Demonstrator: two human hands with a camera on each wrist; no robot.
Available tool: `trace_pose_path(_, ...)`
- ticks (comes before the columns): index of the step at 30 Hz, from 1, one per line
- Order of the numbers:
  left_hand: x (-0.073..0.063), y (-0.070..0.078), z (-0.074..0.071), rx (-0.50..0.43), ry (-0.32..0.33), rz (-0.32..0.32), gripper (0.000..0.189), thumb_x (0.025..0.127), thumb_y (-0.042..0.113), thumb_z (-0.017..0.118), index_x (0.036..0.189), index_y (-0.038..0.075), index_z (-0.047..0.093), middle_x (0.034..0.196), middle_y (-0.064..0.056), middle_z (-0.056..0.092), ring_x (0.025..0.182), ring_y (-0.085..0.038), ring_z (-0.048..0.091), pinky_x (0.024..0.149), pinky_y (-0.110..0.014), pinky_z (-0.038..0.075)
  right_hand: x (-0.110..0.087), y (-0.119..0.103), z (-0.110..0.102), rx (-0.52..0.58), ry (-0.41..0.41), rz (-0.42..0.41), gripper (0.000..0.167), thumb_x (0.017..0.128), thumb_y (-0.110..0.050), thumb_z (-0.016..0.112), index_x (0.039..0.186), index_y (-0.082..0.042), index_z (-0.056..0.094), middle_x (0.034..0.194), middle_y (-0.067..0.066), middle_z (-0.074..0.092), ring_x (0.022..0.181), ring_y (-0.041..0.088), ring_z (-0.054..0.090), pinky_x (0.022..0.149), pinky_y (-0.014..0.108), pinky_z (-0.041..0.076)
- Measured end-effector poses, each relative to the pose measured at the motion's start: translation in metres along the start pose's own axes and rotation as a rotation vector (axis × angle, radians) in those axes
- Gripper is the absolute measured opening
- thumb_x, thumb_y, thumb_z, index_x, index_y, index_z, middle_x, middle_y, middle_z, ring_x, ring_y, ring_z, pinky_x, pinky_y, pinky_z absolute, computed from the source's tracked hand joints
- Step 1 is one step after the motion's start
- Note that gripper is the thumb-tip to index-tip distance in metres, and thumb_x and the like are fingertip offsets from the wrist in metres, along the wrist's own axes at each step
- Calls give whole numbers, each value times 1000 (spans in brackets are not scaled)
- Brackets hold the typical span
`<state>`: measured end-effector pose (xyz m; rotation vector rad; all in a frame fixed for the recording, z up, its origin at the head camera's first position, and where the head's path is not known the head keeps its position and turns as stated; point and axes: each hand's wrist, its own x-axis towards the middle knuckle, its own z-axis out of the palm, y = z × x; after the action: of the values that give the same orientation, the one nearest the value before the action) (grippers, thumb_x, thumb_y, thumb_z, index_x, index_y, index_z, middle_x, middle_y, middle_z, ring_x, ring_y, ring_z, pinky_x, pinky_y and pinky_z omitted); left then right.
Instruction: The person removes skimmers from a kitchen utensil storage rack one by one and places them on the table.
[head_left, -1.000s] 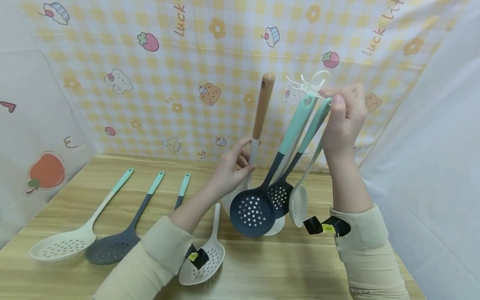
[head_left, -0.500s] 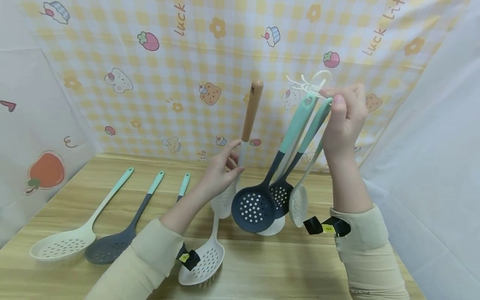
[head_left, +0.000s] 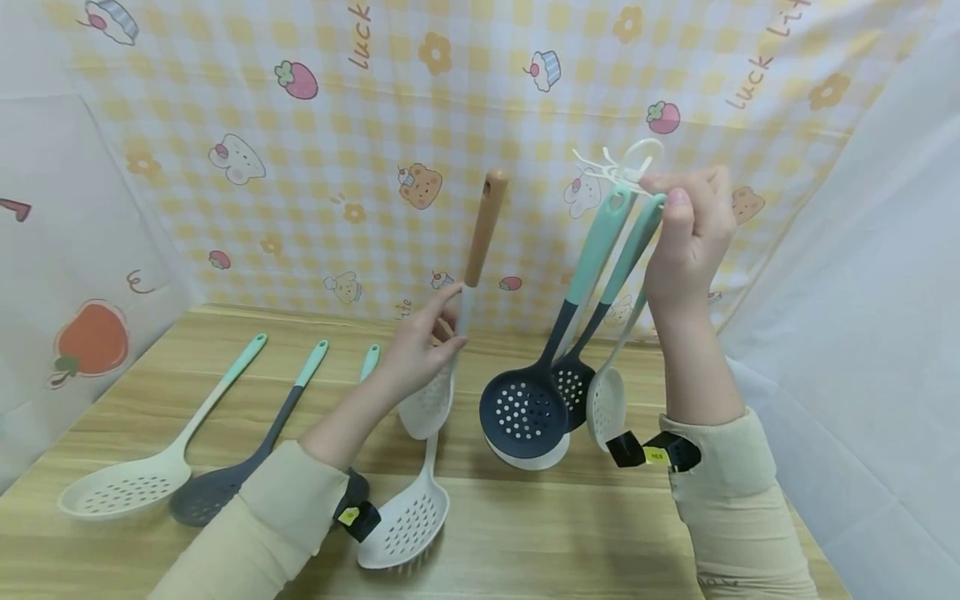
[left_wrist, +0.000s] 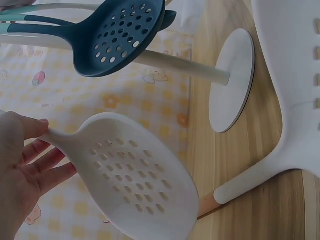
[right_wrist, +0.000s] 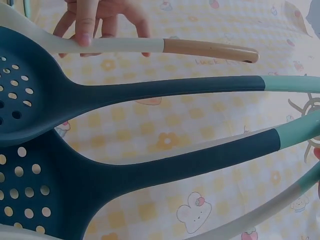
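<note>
My left hand [head_left: 416,346] pinches the white neck of a slotted spoon [head_left: 486,229] with a wooden handle. The spoon is held upright, its perforated white head [left_wrist: 170,210] hanging below my fingers. My right hand [head_left: 693,237] grips the top of a white utensil stand [left_wrist: 232,100] beside its hooks and ring. From those hooks hang a large navy skimmer [head_left: 555,337] with a mint handle, a smaller navy skimmer [head_left: 630,250] and a pale skimmer [head_left: 617,392]. My right fingers partly hide the hooks.
On the wooden table [head_left: 585,533] lie a pale slotted turner [head_left: 168,467], a dark slotted turner [head_left: 258,454], a mint-handled utensil [head_left: 370,362] mostly behind my left arm, and a white slotted spoon [head_left: 423,492]. A checked cloth [head_left: 480,100] hangs behind.
My left hand has moved left with the slotted spoon, away from the stand. The hanging skimmers have swung slightly right. My right hand stays in place.
</note>
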<state>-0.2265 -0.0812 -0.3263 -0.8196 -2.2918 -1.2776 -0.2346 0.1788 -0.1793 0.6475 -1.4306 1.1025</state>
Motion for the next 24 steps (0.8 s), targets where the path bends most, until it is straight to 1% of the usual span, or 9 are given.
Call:
trace_pose_path(6,-1,-1,-9,-15,-22,-24,72,85,-4,67,146,12,33,97,-11,57,78,-21,60,67,-31,53,0,0,0,9,2,0,51,82,-38,44,78,7,67,78,-12,47,74,5,38,69,21,27)
trace_pose_path(12,-2,-3,-26,-28,-43,-25,71,85,-8,66,145,9,33,95,-14,57,74,-22,59,66,-34,53,0,0,1,5,-4,0,50,82,-37,43,78,7,67,78,-12,47,75,5,38,69,21,27)
trace_pose_path(14,-3,-4,-32,-18,-53,-28,71,84,-9,66,145,8,33,92,-13,58,73,-22,60,65,-33,54,0,-1,1,3,-7,0,51,83,-38,43,78,7,67,78,-12,47,75,5,38,69,21,27)
trace_pose_path(18,-5,-7,-44,32,-84,-34,71,84,-8,66,145,5,34,90,-11,58,71,-20,61,63,-32,54,1,-1,1,6,-10,5,52,83,-38,44,78,7,67,78,-12,46,75,5,38,69,21,27)
trace_pose_path(21,-7,-10,-50,72,-103,-28,71,84,-7,67,145,4,34,90,-9,59,71,-18,60,63,-31,53,0,-1,1,6,-8,8,51,83,-38,44,78,8,67,78,-12,47,75,5,38,69,21,27)
trace_pose_path(24,-8,-11,-56,87,-120,-23,71,83,-7,68,145,4,34,90,-10,60,70,-17,60,63,-31,54,0,-1,1,3,-4,5,52,83,-39,44,78,7,68,78,-12,48,75,5,38,69,21,27)
